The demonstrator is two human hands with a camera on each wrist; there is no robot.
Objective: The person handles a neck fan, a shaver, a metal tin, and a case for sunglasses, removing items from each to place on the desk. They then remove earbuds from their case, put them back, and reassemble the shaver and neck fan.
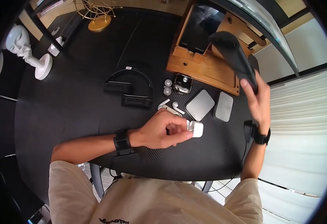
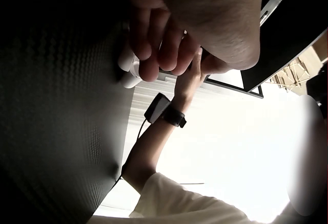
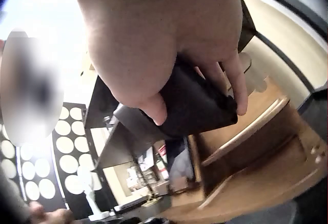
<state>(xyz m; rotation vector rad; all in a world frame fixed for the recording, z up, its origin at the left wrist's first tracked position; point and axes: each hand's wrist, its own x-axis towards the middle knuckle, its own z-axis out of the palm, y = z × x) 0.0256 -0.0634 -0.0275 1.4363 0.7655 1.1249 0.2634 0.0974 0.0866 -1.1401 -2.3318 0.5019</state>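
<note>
My right hand (image 1: 260, 100) grips one end of a long black case-like object (image 1: 232, 54), raised over the wooden stand's right part. In the right wrist view, thumb and fingers of that hand (image 3: 164, 45) lie on opposite sides of the dark object (image 3: 195, 103). Low over the table, the left hand (image 1: 163, 128) has loosely curled fingers, its thumb tip at the left edge of a small white case (image 1: 197, 129). The left wrist view shows white parts (image 2: 131, 79) beyond the curled fingers of this hand (image 2: 189, 24); firm contact cannot be made out.
White earbuds (image 1: 176, 108), two silver boxes (image 1: 201, 105) (image 1: 223, 106), a square black device (image 1: 183, 83) and small round items (image 1: 167, 87) lie near the hands. A black neckband device (image 1: 137, 100) is left of them. Behind stands a wooden organizer (image 1: 204, 71) holding a dark-screened device (image 1: 201, 30).
</note>
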